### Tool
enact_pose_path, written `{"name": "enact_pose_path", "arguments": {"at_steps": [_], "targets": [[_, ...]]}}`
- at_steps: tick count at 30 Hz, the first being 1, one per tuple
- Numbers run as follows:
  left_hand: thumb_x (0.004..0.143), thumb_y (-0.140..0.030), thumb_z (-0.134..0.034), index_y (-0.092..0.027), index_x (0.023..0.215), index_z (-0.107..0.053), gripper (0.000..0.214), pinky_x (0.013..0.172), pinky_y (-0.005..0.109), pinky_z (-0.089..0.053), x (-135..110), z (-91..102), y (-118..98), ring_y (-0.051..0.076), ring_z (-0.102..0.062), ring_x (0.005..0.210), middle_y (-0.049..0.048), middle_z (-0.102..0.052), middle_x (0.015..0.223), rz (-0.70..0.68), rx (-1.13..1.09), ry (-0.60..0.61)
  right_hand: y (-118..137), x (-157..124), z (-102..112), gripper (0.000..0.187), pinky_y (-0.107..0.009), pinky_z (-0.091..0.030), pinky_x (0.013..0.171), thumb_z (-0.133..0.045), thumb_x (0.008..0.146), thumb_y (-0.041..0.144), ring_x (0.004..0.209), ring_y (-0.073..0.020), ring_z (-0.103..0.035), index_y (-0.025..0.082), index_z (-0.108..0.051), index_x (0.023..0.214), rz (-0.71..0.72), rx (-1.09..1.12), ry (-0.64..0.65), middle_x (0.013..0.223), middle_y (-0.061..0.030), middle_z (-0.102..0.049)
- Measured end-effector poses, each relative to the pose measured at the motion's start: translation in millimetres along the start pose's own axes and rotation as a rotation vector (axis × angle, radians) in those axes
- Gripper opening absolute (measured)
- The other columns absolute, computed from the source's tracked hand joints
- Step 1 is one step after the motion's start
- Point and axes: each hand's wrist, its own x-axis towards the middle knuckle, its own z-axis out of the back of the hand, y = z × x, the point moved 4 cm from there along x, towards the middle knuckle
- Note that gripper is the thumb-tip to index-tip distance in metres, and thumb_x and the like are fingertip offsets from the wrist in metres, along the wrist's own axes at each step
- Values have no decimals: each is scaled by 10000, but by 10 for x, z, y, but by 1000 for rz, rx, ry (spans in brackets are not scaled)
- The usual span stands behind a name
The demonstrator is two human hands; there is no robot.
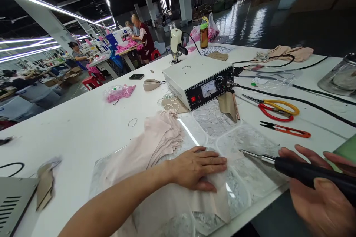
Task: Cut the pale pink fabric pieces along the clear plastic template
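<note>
My left hand (196, 168) lies flat, fingers stretched out, pressing a pale pink fabric piece (208, 202) onto a clear plastic mat (247, 144). More pink fabric pieces (158, 137) are stacked just behind it. My right hand (319, 196) is wrapped round the black handle of a pen-like heat tool (294, 168). Its metal tip points left, a short way right of my left fingertips. A black cable runs from the tool's side of the table to a white control box (198, 81).
Red-and-yellow scissors (275, 109) and orange thread snips (286, 130) lie behind my right hand. A phone (136, 76), a pink bag (119, 92), a small white machine (176, 44) and a bottle (204, 33) stand farther back. Other people work at distant tables (143, 37).
</note>
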Motion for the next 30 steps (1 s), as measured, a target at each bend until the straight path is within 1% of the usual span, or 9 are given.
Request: {"name": "enact_pose_path", "arguments": {"at_steps": [2,4,6,9,12,14,20,23,30], "targets": [[928,-511,-398,-152,1393,-380,588,1158,350,-162,-4,-10,4,181,-313,1371,24,-368,1477,0,6,-14,61,60,-71,222,-581,-419,959,-563,709,195,853,-267,-563,278,-591,914,-87,137,-104,1004,-45,-543],[928,-515,-396,-163,1392,-384,582,1157,352,-160,-10,-24,10,181,-313,1371,20,-365,1479,0,11,-29,80,128,-81,199,-477,-465,867,-503,699,170,745,-203,-484,271,-589,849,-137,223,-151,948,-23,-492],[930,-513,-391,-178,1389,-392,568,1157,354,-160,-13,-37,16,179,-312,1373,17,-363,1480,-1,14,-31,77,180,-54,217,-402,-462,694,-493,686,175,669,-173,-422,266,-582,861,-151,299,-155,904,-15,-470],[933,-509,-387,-191,1376,-409,547,1156,351,-166,-9,-36,14,171,-314,1372,13,-362,1480,-9,19,-29,84,182,-40,179,-342,-355,532,-523,690,224,589,-153,-384,246,-552,865,-118,310,-84,851,-21,-467],[927,-504,-401,-193,1352,-441,528,1151,352,-184,-1,-21,9,170,-326,1365,9,-371,1476,-16,29,-37,96,94,-133,131,-327,-318,512,-488,706,224,549,-140,-360,234,-521,832,-158,293,20,827,-20,-442],[923,-500,-415,-197,1338,-458,516,1149,358,-197,1,-15,7,172,-336,1360,7,-380,1472,-16,35,-40,113,31,-220,133,-328,-318,505,-452,693,201,528,-134,-355,232,-508,809,-183,285,51,796,-14,-424],[924,-497,-407,-200,1330,-473,507,1145,359,-215,0,-25,-2,185,-354,1353,17,-387,1467,-14,40,-36,135,12,-382,167,-320,-343,465,-446,608,183,508,-136,-384,230,-500,759,-156,268,64,710,1,-401],[926,-495,-405,-194,1325,-478,505,1150,363,-205,1,-27,-2,185,-353,1353,21,-389,1466,-16,40,-42,145,39,-410,168,-312,-368,435,-462,572,182,497,-137,-387,222,-510,728,-108,271,81,659,6,-406],[914,-483,-435,-197,1332,-468,507,1145,368,-237,-1,-23,5,187,-360,1350,15,-405,1457,-22,24,-71,155,28,-434,183,-316,-379,431,-481,547,159,487,-133,-413,216,-521,715,-106,284,112,657,19,-391]]}}
